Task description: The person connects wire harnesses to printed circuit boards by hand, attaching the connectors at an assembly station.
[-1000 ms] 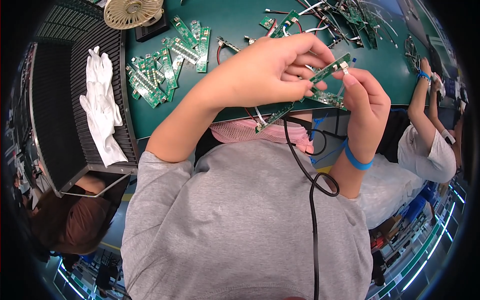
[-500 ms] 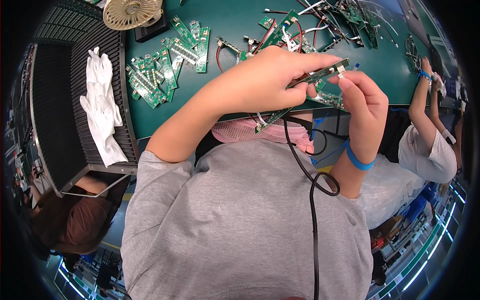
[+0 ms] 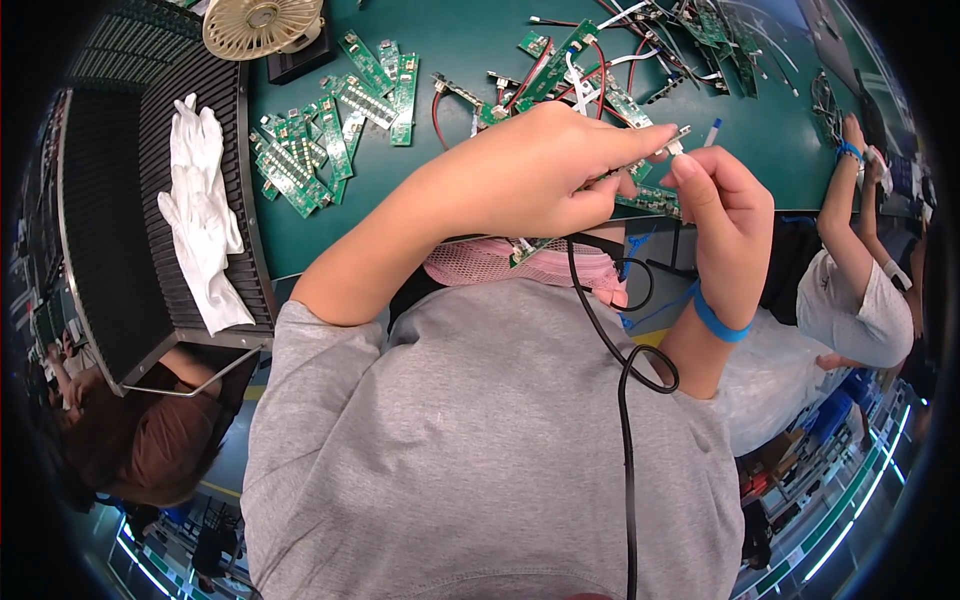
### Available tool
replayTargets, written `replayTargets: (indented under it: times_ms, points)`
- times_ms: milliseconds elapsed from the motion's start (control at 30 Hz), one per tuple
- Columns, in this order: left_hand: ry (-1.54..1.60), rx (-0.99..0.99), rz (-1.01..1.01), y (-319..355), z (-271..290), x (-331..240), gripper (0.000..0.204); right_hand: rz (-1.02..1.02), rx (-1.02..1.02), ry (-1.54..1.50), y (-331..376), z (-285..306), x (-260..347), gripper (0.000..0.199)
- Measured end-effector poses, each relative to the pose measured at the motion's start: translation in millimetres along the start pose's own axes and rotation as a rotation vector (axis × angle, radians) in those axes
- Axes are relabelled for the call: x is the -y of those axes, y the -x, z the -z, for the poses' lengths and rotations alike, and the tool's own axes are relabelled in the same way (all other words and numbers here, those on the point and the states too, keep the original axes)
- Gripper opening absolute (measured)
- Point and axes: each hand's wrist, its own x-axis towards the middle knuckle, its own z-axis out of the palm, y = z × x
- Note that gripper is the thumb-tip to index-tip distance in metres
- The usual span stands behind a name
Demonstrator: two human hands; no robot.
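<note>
My left hand reaches in from the left and is shut on a narrow green circuit board, which it holds above the green table. My right hand, with a blue band on its wrist, pinches the small white connector at the board's right end. A second green board shows just below the two hands. A black cable hangs down over my grey shirt.
A pile of green boards lies at the table's left, and boards with red and white wires lie at the back. White gloves rest on a black ribbed tray. A beige fan stands at the top. A co-worker sits at the right.
Both hands have turned the board slightly and lifted it a little. My right fingers have closed onto the white connector at its end.
</note>
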Motion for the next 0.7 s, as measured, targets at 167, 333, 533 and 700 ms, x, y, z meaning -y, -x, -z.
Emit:
replayTargets:
  times_ms: [167, 333, 533, 700]
  points:
    - [0.062, -0.001, 0.024, 2.0, -4.9, 1.3, 0.05, 0.032, -0.011, -0.007, -0.5, -0.3, 0.9, 0.017]
    - [0.122, 0.118, 0.105, -4.5, -1.3, -0.2, 0.036, -0.04, 0.083, 0.121, 3.9, 8.7, 5.3, 0.019]
    - [-0.025, -0.017, 0.121, -5.5, -15.5, 7.8, 0.037, 0.056, 0.096, 0.272, 6.1, -1.3, 5.8, 0.012]
    - [-0.175, -0.107, 0.035, -5.3, -17.3, 9.5, 0.032, 0.127, 0.006, 0.244, 6.8, -2.6, 4.8, 0.006]
